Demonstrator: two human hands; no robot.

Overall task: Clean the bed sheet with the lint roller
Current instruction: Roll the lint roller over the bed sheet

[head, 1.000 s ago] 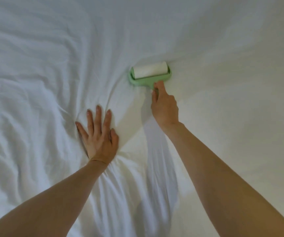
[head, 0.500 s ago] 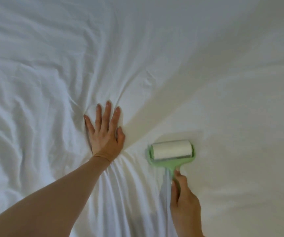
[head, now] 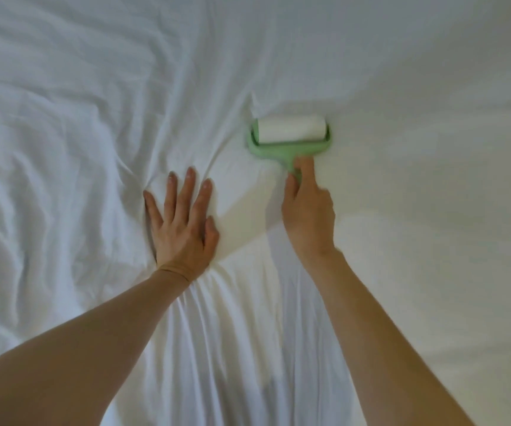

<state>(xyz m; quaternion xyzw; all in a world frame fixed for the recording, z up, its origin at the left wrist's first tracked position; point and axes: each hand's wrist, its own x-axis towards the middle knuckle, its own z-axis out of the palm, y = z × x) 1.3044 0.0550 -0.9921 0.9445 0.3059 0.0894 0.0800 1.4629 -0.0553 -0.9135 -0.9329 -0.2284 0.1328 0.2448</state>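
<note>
A white bed sheet [head: 417, 195] fills the whole view. On it lies a lint roller [head: 289, 135] with a pale green frame and a white paper roll, a little right of centre. My right hand [head: 306, 213] grips its short green handle from below, index finger stretched along the stem. My left hand [head: 183, 226] presses flat on the sheet to the left of the roller, fingers straight and spread, holding the cloth taut. Most of the handle is hidden inside my right hand.
The sheet is heavily wrinkled on the left [head: 48, 179] and in folds running down between my forearms [head: 217, 348]. To the right of the roller the cloth lies smooth.
My right hand pulled the roller down toward me, then pushed it back up the sheet. My left hand kept pressing the same spot.
</note>
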